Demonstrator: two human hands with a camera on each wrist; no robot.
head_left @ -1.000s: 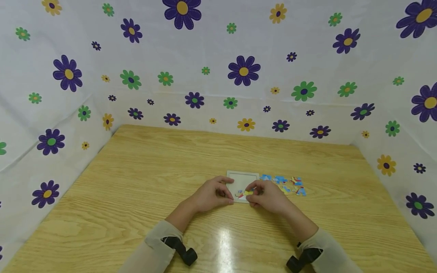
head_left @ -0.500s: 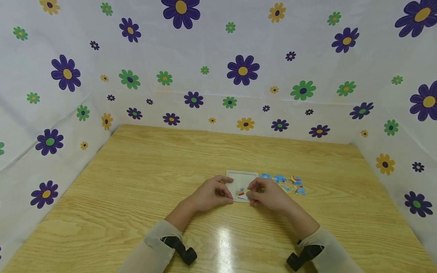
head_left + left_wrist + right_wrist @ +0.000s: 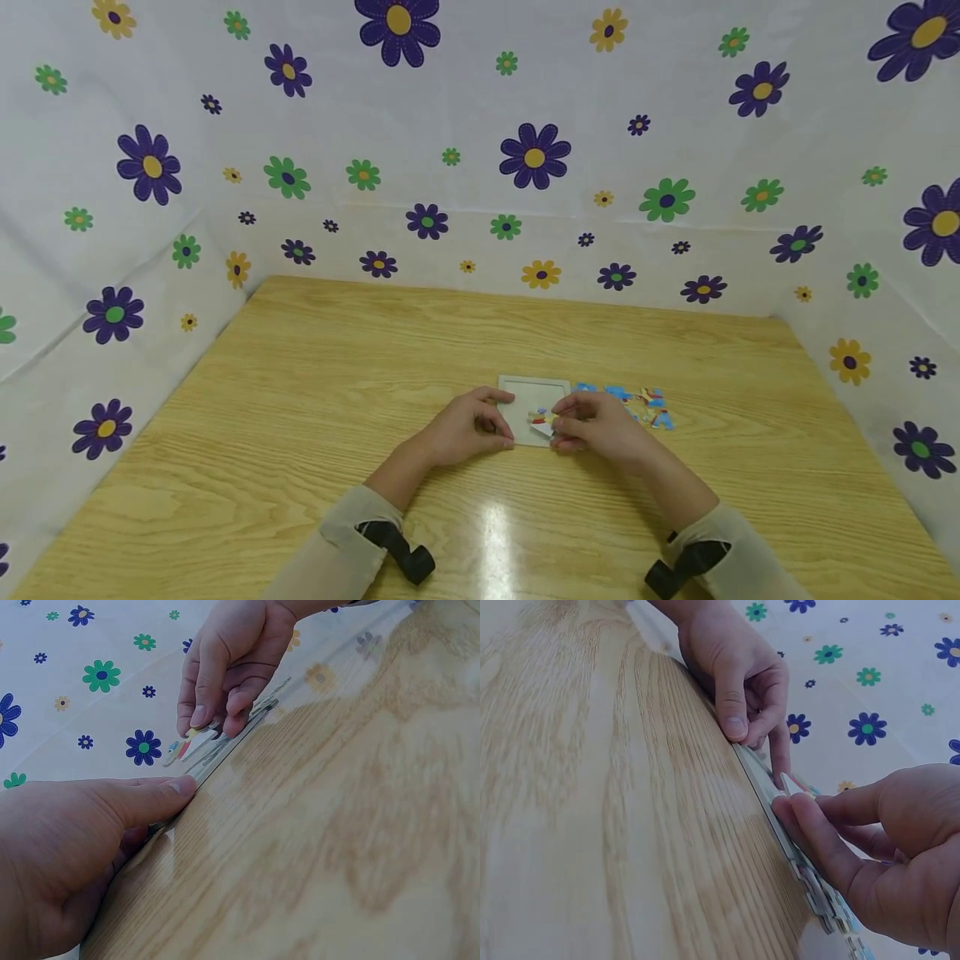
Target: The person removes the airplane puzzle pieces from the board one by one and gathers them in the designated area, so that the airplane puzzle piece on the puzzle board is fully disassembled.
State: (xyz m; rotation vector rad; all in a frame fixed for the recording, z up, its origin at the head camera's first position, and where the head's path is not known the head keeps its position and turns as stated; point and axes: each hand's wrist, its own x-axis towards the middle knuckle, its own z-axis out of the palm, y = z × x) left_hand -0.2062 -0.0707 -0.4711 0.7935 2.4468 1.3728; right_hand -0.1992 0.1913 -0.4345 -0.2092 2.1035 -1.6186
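A pale square puzzle tray (image 3: 535, 380) lies on the table. My left hand (image 3: 467, 429) holds it at its left side, thumb at the near corner and fingers along the left edge. My right hand (image 3: 606, 432) pinches a jigsaw piece (image 3: 540, 429) between thumb and fingers over the tray's near right part. This piece shows red, yellow and white, and it tilts up from the tray in the left wrist view. Seen from the right wrist, the fingertips (image 3: 802, 804) meet on its thin white edge. The right hand hides the tray's near right corner.
Several loose jigsaw pieces (image 3: 661, 419) in blue, yellow and red lie just right of the tray, partly behind my right hand. The wooden table (image 3: 360, 350) ends at a white flowered cloth (image 3: 450, 100) on the back and sides.
My right hand has shifted slightly right, and the piece it pinches has tipped from nearly flat to a slant. The left hand stays at the tray's edge.
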